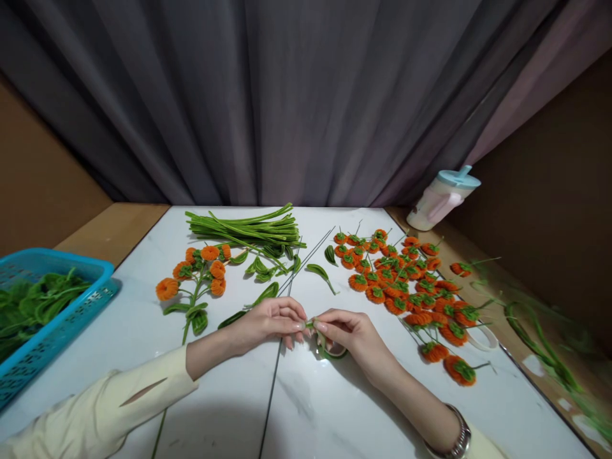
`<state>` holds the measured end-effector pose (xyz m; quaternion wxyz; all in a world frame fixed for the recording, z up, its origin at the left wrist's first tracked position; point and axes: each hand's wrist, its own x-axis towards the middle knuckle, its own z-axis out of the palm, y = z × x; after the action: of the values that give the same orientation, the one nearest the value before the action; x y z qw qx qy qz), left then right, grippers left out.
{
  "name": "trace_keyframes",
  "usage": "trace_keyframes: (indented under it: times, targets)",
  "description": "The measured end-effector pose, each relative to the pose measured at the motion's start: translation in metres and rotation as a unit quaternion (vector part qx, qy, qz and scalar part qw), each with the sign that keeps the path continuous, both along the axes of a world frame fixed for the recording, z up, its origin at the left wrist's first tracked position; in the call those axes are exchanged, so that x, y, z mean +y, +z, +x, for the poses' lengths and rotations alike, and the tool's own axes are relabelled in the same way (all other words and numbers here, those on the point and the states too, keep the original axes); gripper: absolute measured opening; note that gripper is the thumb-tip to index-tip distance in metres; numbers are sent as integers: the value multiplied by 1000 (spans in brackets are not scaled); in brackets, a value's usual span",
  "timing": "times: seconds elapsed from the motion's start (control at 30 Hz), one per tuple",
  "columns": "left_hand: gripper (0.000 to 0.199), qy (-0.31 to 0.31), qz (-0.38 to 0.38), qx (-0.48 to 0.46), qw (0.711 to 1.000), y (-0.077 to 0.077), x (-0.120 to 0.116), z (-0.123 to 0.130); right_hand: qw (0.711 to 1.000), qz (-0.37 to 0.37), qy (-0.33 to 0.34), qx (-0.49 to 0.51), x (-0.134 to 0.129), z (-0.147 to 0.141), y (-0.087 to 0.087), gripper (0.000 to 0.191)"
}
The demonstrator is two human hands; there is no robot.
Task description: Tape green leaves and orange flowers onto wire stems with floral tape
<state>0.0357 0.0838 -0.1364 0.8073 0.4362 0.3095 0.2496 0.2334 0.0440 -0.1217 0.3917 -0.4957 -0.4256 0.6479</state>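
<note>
My left hand [275, 320] and my right hand [351, 331] meet above the middle of the table. Their fingertips pinch a thin green strip [310, 324] between them; it is too small to tell whether it is tape or a stem. Under my right fingers shows a roll of tape [337, 352], partly hidden. Close behind my left wrist lies a fuzzy green leaf [266, 293]. To the left rests an assembled branch [194, 296] with several orange pompom-like fruits and green leaves. A single leaf [319, 275] with a stem lies beyond my right hand.
A pile of orange fruits [394, 280] with green caps and wire stems spreads at right. Green stems [243, 226] are bundled at the back. Thin wires [313, 248] lie mid-table. A blue basket [102, 271] holds leaves at left. A lidded cup [437, 203] stands back right.
</note>
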Motion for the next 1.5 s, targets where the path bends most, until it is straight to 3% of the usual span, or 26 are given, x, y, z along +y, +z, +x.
trace_keyframes:
  times: [0.37, 0.63, 0.97, 1.2, 1.3, 1.5]
  targets:
    - [24, 2, 33, -14, 999, 0, -1, -1, 1000, 2, 16, 11, 0, 2, -4, 28]
    - [25, -12, 6, -9, 1000, 0, 1, 0, 1000, 7, 10, 23, 1, 3, -2, 28]
    - [21, 13, 11, -10, 1000, -6, 4, -3, 999, 14, 29, 4, -1, 3, 1, 29]
    - [24, 57, 5, -17, 998, -2, 3, 1, 999, 3, 18, 31, -1, 2, -2, 29]
    - [24, 47, 16, -6, 999, -1, 2, 2, 999, 0, 15, 31, -1, 1, -3, 34]
    - [26, 44, 19, 10, 999, 0, 2, 2, 1000, 1, 11, 25, -3, -4, 2, 63]
